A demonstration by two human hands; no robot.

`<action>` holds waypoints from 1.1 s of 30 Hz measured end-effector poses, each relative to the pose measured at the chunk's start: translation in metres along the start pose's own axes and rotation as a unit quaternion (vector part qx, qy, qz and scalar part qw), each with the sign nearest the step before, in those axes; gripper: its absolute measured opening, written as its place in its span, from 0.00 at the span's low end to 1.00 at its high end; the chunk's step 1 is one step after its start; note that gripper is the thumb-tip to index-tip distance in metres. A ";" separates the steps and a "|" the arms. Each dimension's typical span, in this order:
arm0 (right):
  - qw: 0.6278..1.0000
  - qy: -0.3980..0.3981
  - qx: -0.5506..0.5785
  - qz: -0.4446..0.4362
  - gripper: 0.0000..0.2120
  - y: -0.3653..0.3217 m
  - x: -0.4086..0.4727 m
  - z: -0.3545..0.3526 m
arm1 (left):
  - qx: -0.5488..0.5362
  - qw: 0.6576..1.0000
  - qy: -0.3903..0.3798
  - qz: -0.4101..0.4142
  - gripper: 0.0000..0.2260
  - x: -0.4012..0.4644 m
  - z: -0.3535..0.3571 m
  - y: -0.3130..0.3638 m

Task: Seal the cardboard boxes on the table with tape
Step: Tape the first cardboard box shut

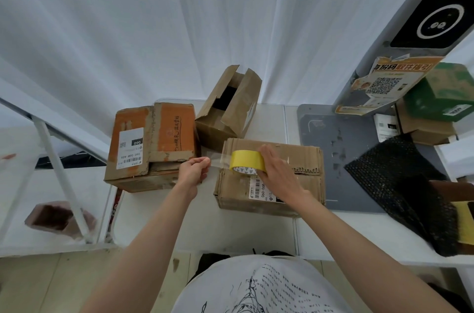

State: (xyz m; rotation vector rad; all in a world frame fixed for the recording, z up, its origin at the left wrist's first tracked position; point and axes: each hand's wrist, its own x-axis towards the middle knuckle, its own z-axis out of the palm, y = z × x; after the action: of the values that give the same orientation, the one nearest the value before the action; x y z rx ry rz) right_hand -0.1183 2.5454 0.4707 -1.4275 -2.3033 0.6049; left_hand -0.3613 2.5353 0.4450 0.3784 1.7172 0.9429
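A brown cardboard box (302, 156) with a shipping label lies in the middle of the white table (230, 230). My right hand (279, 171) grips a yellow tape roll (246, 160) over the box's left end. A clear strip of tape (218, 158) stretches left from the roll, and my left hand (193, 170) pinches its free end just past the box's left edge. An orange-and-brown box (154, 143) sits to the left. Behind stands a smaller brown box (228, 107) with its flaps open.
A grey mat (341, 156) lies right of the box. Black bubble wrap (405, 184) and a yellow-edged item fill the right edge. A green box (446, 92) on a brown box and a kiosk with a QR poster (379, 84) stand at back right. White curtains hang behind.
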 end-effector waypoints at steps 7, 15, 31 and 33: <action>1.000 -0.018 -0.012 -0.002 0.11 -0.004 0.008 -0.004 | -0.007 0.999 -0.021 -0.044 0.06 0.012 -0.002 -0.008; 1.000 -0.025 -0.010 0.000 0.12 -0.007 0.007 -0.006 | -0.009 0.996 -0.034 -0.084 0.04 0.017 0.011 -0.017; 0.997 0.010 0.050 0.055 0.23 -0.002 -0.005 0.004 | 0.191 0.979 0.005 0.069 0.10 0.005 0.026 -0.027; 0.995 0.010 0.062 0.072 0.21 0.001 -0.006 0.006 | 0.214 0.963 0.033 0.160 0.08 -0.005 0.023 -0.029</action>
State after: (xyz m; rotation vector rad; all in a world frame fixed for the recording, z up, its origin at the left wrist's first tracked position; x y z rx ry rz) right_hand -0.1181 2.5388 0.4648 -1.5426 -2.1201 0.7577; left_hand -0.3326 2.5232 0.4246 0.9416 1.9577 0.8082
